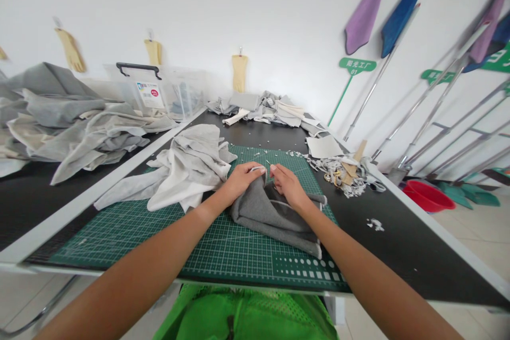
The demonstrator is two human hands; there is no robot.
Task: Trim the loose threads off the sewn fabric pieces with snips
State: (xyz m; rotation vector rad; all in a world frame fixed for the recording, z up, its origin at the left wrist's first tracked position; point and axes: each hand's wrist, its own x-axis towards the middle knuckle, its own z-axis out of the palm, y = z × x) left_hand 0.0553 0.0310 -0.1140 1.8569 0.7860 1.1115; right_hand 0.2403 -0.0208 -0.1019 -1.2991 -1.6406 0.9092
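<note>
The work area is a long black-topped desk (398, 234) with a white edge, set before a white wall (279, 10) carrying metal poles (434, 111) and green signs (357, 66). A second desk (40, 207) runs alongside at left, holding a heap of gray and off-white fabric (67, 122) and a clear plastic bin (159, 93) with a black handle. A red basin (428, 195) stands on the tiled floor at right. A green cutting mat (119, 239) lies on the main desk. On the mat are a pale crumpled fabric (191, 170) and, just beside it, a gray fabric piece (271, 218), folded and bunched at centre. A pile of fabric scraps (342, 172) sits just past the mat's right edge. The left hand (241, 180) and right hand (289, 186) rest on top of the gray fabric piece, nearly meeting. Both grips are closed in a pinch at its upper fold; any small item between the fingertips is too small to identify.
</note>
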